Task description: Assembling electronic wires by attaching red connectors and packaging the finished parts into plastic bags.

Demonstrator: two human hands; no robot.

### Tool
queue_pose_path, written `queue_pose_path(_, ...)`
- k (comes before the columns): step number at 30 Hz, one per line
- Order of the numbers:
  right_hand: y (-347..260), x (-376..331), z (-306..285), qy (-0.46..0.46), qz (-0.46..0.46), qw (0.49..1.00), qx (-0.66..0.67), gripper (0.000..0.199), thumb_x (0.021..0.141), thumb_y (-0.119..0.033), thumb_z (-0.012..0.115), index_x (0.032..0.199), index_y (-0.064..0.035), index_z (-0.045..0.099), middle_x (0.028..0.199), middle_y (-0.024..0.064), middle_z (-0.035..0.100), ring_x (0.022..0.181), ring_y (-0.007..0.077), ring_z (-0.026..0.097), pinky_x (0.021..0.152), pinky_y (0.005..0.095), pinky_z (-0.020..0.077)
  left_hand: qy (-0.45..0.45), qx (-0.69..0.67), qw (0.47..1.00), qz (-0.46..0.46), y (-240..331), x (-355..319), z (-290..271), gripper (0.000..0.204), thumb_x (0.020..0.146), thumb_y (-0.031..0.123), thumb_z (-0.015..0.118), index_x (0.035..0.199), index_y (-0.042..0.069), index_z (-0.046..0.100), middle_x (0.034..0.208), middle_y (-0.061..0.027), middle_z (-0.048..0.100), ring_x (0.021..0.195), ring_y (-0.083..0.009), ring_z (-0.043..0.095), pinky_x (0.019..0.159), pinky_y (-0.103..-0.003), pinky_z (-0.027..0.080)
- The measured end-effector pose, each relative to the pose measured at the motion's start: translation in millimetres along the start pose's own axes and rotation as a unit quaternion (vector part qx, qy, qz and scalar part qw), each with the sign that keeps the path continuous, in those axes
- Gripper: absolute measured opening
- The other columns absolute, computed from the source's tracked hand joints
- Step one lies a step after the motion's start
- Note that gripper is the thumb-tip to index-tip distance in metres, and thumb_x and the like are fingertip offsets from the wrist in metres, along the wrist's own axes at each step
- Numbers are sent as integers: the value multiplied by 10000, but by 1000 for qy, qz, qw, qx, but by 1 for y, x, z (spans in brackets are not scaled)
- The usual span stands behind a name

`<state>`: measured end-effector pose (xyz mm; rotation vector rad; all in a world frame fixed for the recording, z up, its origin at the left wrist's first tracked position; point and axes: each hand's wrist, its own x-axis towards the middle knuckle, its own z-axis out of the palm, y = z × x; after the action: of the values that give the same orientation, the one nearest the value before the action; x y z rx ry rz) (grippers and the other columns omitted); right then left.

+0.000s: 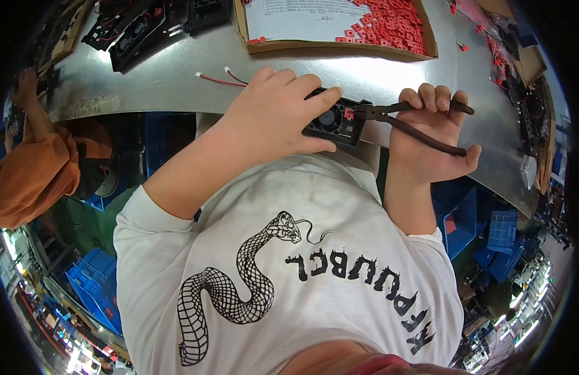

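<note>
Fingers of the left hand (274, 109) wrap one small black square plastic fan (335, 120) at centre frame, over the near edge of the shiny metal table (164, 78). Right of it, the right hand (430, 134) grips one pair of dark-handled pliers (414, 122), their tips touching the fan's red connector (349, 114). One cardboard tray of red parts (339, 28) sits upper centre, bare metal between.

One head-worn fisheye looks steeply down, close over the metal table (177, 75).

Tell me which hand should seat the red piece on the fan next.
Right, probably. The right hand holds the pliers, whose tips already meet the red piece on the fan. The left hand is busy steadying the fan.
</note>
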<state>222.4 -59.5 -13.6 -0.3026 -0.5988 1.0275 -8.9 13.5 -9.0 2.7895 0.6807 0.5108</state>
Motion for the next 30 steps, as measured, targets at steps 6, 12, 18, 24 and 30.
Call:
queue_pose_path(6,2,-2,3,43,1,999,-2,647,744,-569,630,1178,-89,619,950,48,503,891,176,439,816,340,362,-2,2,1000,-3,0,1,1,693,693,556,789,1244,159,650,1014,-17,640,892,-207,612,809,-366,421)
queue_pose_path(12,1,1,-7,-29,26,999,-6,496,761,-563,633,1041,-156,670,814,-7,496,729,125,400,690,285,322,-4,-6,1000,4,-3,1,0,687,685,553,793,1231,161,651,1016,-10,637,894,-204,610,805,-362,420)
queue_pose_path(18,1,22,-25,-163,127,976,64,437,803,-553,622,1038,-191,685,789,-34,487,703,104,374,673,274,300,-12,-8,1000,23,-6,1,-1,681,690,550,791,1233,166,646,1021,1,631,903,-201,607,810,-362,419)
queue_pose_path(24,-3,6,3,-55,52,993,-92,634,778,-639,631,1224,-189,653,923,-10,494,826,139,386,741,303,301,0,-19,1000,3,-5,-2,2,703,692,540,795,1263,164,626,1023,-23,627,905,-215,606,814,-370,417)
queue_pose_path(30,-1,-13,10,-102,-9,989,-107,731,773,-679,627,1306,-179,609,966,10,490,854,156,391,764,321,315,2,-10,1000,-19,3,-4,1,696,705,533,794,1266,158,623,1010,-33,614,888,-220,597,794,-373,413)
